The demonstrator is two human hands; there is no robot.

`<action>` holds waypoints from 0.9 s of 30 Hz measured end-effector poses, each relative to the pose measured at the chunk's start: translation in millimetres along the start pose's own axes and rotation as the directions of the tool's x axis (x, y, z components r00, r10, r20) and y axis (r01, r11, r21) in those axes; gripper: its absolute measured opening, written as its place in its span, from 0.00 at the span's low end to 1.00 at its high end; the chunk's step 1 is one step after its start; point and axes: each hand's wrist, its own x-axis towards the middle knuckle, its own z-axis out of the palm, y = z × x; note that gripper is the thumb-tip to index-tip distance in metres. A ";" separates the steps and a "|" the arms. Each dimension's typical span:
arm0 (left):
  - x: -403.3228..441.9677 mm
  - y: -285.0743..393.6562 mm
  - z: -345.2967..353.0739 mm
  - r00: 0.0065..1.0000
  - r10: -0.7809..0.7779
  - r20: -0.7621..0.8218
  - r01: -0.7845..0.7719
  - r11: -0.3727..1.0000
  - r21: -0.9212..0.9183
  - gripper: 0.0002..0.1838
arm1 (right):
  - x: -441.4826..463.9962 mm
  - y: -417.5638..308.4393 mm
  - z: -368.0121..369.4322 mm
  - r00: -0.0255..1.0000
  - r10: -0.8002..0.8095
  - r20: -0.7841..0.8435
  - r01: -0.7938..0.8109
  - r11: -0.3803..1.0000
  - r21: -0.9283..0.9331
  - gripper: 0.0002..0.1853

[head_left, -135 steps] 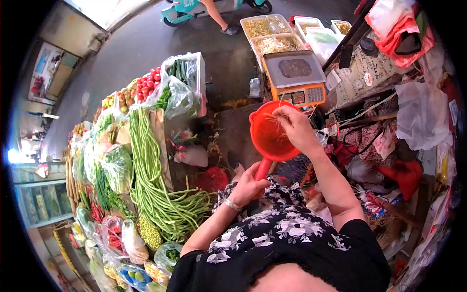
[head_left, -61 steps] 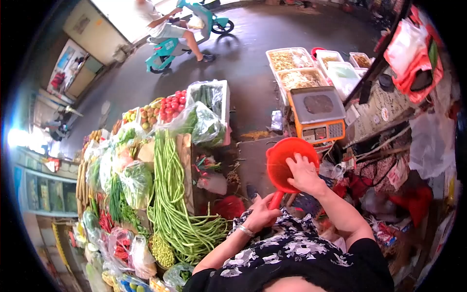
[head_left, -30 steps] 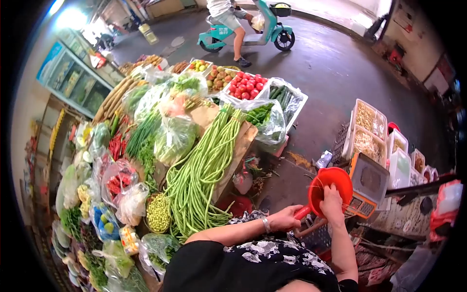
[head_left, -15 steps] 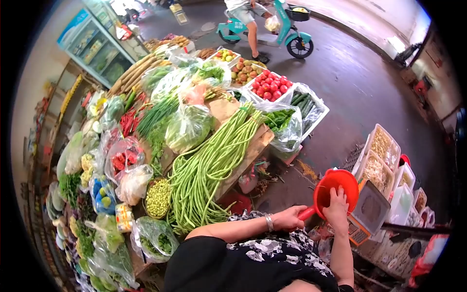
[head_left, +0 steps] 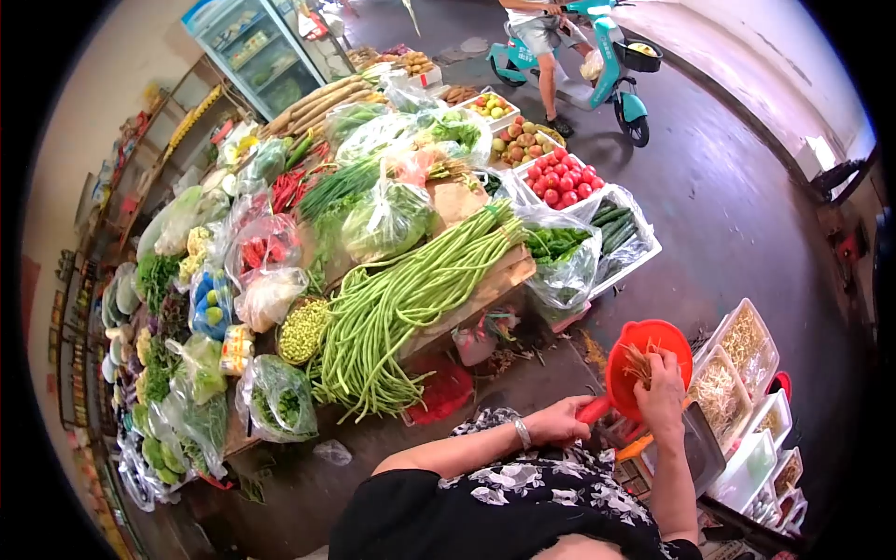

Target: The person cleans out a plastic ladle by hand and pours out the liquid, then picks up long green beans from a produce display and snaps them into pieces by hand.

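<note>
A red plastic scoop with a wide round bowl is tilted in front of my body. My left hand is closed around its handle. Inside the bowl, the fingers of my right hand are curled around a small bunch of thin brown strands; their kind is too small to make out. Beneath my right forearm is a scale with a grey pan and an orange body, partly hidden by the arm.
Long green beans lie heaped on the vegetable stand to the left. White trays of pale strands stand at the right. Tomatoes fill a box farther back. A person straddles a teal scooter on the floor beyond.
My right hand, spread inside the scoop before, now has its fingers closed on brown strands that show in the bowl. The view has shifted, and the scooter's front wheel has turned.
</note>
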 end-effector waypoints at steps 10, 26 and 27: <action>11.0 24.1 22.6 0.992 0.014 -0.129 -0.013 1.000 0.009 0.36 | 7.8 17.7 -22.6 0.990 -0.114 0.085 0.113 0.994 0.012 0.25; 17.9 48.4 46.3 0.977 -0.049 -0.205 0.044 0.999 -0.025 0.28 | 7.9 49.0 -45.3 0.989 0.001 -0.150 0.075 0.862 0.502 0.06; 16.4 53.6 49.4 0.978 -0.063 -0.200 0.059 0.998 -0.024 0.28 | 6.6 54.3 -42.6 0.989 0.022 -0.149 0.056 0.864 0.501 0.06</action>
